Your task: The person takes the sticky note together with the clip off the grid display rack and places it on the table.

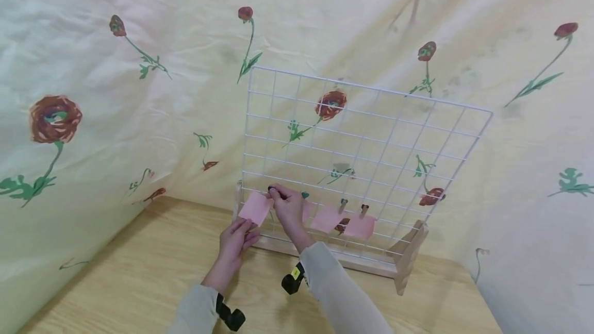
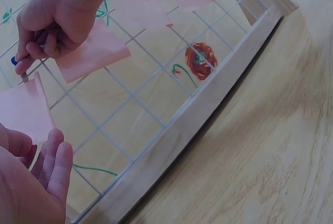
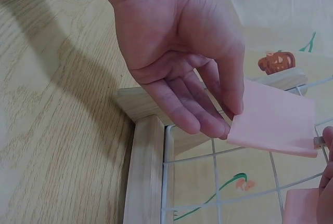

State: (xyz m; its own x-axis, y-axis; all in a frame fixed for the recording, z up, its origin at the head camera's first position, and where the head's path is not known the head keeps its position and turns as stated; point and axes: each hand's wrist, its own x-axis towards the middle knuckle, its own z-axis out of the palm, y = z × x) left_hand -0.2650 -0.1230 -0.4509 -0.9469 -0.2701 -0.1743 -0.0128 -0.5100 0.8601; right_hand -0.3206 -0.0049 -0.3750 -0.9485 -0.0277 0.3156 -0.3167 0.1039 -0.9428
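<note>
A pink paper note [image 1: 256, 207] lies against the lower left of a white wire grid [image 2: 135, 95]. My left hand [image 1: 233, 245] pinches its lower edge between thumb and fingers, as the right wrist view also shows. At the note's upper right corner, my right hand [image 1: 289, 211] pinches a small clip [image 2: 24, 77] with a dark, rounded top. The clip's tip meets the note's edge; most of its body is hidden by the fingers. Just right of that hand hangs another pink note [image 2: 93, 52], partly covered by the hand in the head view.
Further right, two pink notes [image 1: 327, 218] [image 1: 360, 227] hang from the grid by small wooden clips [image 1: 343, 205]. A wooden base bar [image 1: 366, 263] and side foot [image 1: 408, 256] carry the grid on a wood-grain table [image 1: 139, 267]. Flowered cloth [image 1: 199, 107] stands behind and beside it.
</note>
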